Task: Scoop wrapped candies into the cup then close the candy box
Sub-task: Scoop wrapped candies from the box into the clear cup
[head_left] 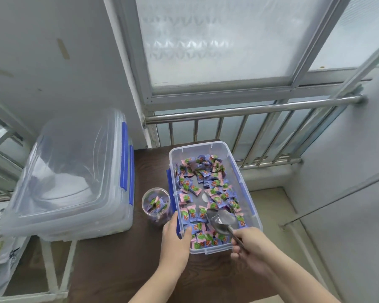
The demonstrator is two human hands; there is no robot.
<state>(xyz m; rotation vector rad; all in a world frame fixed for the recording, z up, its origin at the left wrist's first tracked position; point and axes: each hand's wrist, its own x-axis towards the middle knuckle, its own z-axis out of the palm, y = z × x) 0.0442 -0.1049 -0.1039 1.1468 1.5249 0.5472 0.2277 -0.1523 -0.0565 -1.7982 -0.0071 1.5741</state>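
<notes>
My right hand (253, 248) sits nearest me, fingers curled tight around the handle of a metal spoon (222, 221). The handle runs up and away from my fist, and the bowl lies just beyond my knuckles, inside the near end of the candy box (245, 186). The spoon's bowl looks bare, resting over the wrapped candies (206, 189) at that end; I cannot tell whether it touches them.

To the left of that grip, my left hand (175, 239) presses against the near left corner of the box. The thumb lies along the outside by the blue latch (171, 189), and the fingertips fold over the rim onto the inside wall. It is a loose, bracing hold on the box wall, not a full fist.

The box is clear plastic, lidless, standing on the dark wooden table (118, 259). Candies in purple, pink and green wrappers lie in a loose layer, with a bare patch of floor showing just past the spoon.

Just beyond my left thumb, beside the box's left wall, stands the cup (155, 204), a clear round one, upright, with several candies already in it.

Further left of the cup, well apart from both hands, sit stacked clear containers (70, 178) with blue clips; the top piece looks like a lid, though I cannot say for certain.

Beyond the far end of the box run a metal railing (249, 109) and a frosted window (217, 40).
</notes>
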